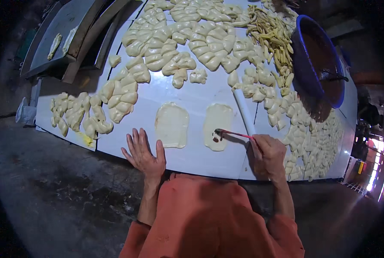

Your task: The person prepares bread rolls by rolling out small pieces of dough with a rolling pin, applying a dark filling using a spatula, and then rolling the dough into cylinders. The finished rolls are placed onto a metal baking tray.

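Two thin, flattened sheets of dough lie side by side on the white table (196, 161) in front of me. My right hand (268, 157) is closed around a slim red-handled utensil (236, 134). Its dark tip rests over the right dough sheet (218, 116), beside a few dark brown spots; whether it is a brush or a spoon I cannot tell. To the left of the left dough sheet (171, 124), my left hand (147, 152) lies flat near the table edge, fingers spread and holding nothing. A white rolling pin (244, 111) slants past the right sheet, its near end by my right hand.
Many soft pale dough pieces (211, 45) cover the far side, with more at the left (78, 112) and right (308, 137). Yellowish strips (271, 41) are heaped beside a blue basin (301, 64) holding brown contents. Metal trays (58, 38) stand at the upper left.
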Demonstrator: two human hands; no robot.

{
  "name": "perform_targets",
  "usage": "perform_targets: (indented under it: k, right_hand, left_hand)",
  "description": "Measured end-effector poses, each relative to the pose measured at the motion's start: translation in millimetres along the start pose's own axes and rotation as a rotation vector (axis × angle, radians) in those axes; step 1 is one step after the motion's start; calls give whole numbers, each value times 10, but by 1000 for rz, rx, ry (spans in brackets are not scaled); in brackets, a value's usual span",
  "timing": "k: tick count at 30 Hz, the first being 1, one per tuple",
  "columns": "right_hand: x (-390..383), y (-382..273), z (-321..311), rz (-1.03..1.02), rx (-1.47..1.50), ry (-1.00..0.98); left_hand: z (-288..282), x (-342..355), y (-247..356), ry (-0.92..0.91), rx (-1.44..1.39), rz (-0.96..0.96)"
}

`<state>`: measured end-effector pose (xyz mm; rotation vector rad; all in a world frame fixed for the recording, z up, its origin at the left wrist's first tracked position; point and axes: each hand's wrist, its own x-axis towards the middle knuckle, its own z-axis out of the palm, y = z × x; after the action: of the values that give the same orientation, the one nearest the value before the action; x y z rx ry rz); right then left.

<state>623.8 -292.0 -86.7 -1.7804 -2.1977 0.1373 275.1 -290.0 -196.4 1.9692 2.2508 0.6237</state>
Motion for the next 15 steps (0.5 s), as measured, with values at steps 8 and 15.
perform_targets:
  k: [8,15]
  right_hand:
    - [-197,-79,193,45,74,7]
    - [-246,-189,142,51,58,8]
  left_hand:
    - [-12,9,-14,10,-13,2]
    - [-10,-3,-14,6,-12,1]
